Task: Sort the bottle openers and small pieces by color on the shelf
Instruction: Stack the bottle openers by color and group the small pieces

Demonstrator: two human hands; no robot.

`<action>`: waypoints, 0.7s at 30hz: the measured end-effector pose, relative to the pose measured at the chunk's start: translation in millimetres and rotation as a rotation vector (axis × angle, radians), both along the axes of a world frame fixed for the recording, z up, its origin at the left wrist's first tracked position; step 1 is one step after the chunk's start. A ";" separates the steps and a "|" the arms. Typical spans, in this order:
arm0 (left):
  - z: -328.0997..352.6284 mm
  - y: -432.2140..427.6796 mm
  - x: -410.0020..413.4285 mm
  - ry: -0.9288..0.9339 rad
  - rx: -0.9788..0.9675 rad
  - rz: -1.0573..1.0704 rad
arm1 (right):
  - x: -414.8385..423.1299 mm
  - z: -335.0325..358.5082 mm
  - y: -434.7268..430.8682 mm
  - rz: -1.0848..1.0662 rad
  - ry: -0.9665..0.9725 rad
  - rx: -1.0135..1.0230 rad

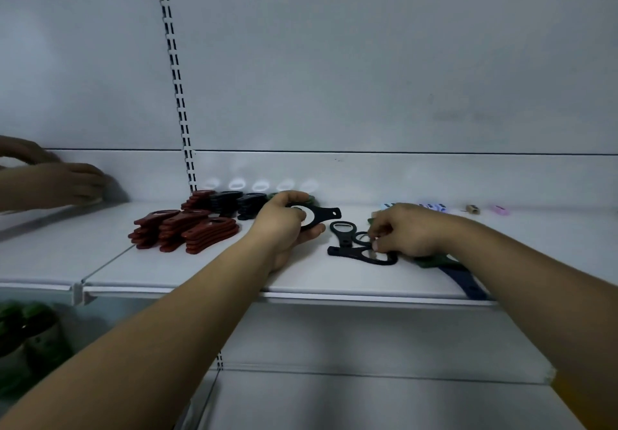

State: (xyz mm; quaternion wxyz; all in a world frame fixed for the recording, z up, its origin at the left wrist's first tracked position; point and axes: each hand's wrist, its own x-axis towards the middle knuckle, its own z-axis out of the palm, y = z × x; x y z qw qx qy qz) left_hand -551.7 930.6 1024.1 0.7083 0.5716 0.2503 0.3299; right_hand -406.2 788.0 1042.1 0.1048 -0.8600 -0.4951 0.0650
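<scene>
Bare forearms, the left forearm (160,342) and the right forearm (541,282), stretch from the lower edge to a white shelf (200,274). Far to the left of the left hand (284,229), another person's hands (63,182) lie on the neighbouring shelf board, and green potted plants (30,332) stand below. Just left of that hand sit stacks of red bottle openers (187,230), with stacks of black bottle openers (234,205) behind them and pale oval rings (237,183) at the back wall, too blurred to name. The left hand curls its fingers and thumb round a black bottle opener (319,217), held just above the shelf. Between the two hands lie loose black openers (354,247), crossed over each other. The right hand (406,232) hunches over them, fingertips (375,245) drawn together at one opener's ring; whether it actually grips it I cannot tell. Under that wrist lies a green opener (431,261) and a dark blue opener (466,284). Behind the right hand, along the back, lie small pieces: lilac (434,207), tan (472,209) and pink (500,210).
</scene>
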 end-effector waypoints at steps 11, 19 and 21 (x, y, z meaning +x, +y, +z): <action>-0.3 -3.2 -0.1 0.024 0.053 -0.002 | 3.9 1.0 9.7 -0.145 0.221 0.077; -4.0 -4.8 2.0 0.048 0.166 -0.203 | -27.9 7.3 21.6 0.174 0.394 0.503; -4.2 -4.1 2.1 0.051 0.178 -0.177 | -31.9 1.1 35.3 0.152 0.267 0.580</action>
